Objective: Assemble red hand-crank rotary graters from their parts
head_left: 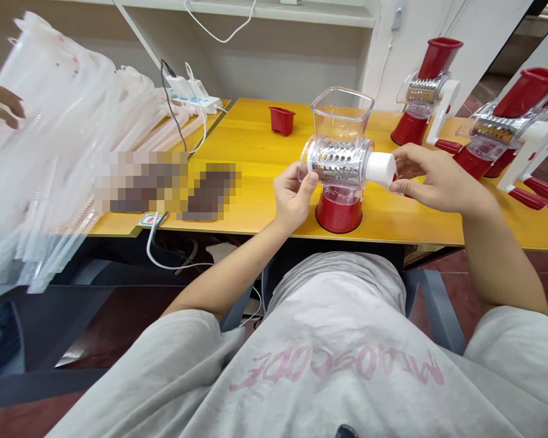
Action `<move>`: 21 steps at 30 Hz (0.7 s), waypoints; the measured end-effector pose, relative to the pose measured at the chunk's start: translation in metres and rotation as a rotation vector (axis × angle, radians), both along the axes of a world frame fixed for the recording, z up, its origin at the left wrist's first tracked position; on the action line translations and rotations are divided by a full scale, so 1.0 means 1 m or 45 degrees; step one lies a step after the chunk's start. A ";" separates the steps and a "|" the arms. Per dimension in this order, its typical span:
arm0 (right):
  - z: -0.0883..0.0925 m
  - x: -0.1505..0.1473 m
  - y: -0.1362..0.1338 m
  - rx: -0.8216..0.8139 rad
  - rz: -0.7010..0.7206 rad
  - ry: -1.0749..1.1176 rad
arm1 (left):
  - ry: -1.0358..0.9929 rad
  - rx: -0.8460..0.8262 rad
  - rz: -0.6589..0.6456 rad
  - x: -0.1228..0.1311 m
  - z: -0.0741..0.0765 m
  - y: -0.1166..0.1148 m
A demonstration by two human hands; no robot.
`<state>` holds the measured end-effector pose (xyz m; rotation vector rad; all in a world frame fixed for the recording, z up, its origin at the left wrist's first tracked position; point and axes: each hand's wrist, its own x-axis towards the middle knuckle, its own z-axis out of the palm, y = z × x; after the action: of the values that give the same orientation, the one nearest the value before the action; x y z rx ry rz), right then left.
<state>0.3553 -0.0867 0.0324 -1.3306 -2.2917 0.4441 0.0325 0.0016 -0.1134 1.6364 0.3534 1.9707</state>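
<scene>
In front of me a rotary grater (340, 161) stands upright on its red base, with a clear hopper on top and a metal drum inside. My left hand (296, 193) grips the left end of its clear housing between thumb and fingers. At the other end, my right hand (427, 176) is at the white hub (380, 168), fingers curled around the crank side; what its fingertips hold is partly hidden. A small red pusher (282, 120) sits on the table behind and to the left of the grater.
Several red and white graters (488, 137) stand at the right of the yellow table (251, 149). Clear plastic bags (73, 121) are heaped at the left, beside another person's hand (2, 103). A power strip (194, 94) and cables lie behind two blurred dark items.
</scene>
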 end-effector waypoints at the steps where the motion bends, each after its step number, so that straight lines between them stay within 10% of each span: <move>1: -0.002 -0.002 -0.005 0.058 -0.021 0.005 | 0.001 0.004 -0.008 0.000 -0.001 0.001; 14: -0.047 -0.010 0.009 0.540 -0.210 -0.198 | 0.006 0.195 0.217 0.002 -0.030 0.037; 21: -0.047 -0.010 0.007 0.355 -0.304 -0.339 | 0.240 0.174 0.018 0.007 -0.028 0.047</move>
<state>0.3449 -0.0800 -0.0150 -1.5652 -2.2544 -0.1353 0.0391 0.0484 -0.1410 1.9182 0.3074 1.8917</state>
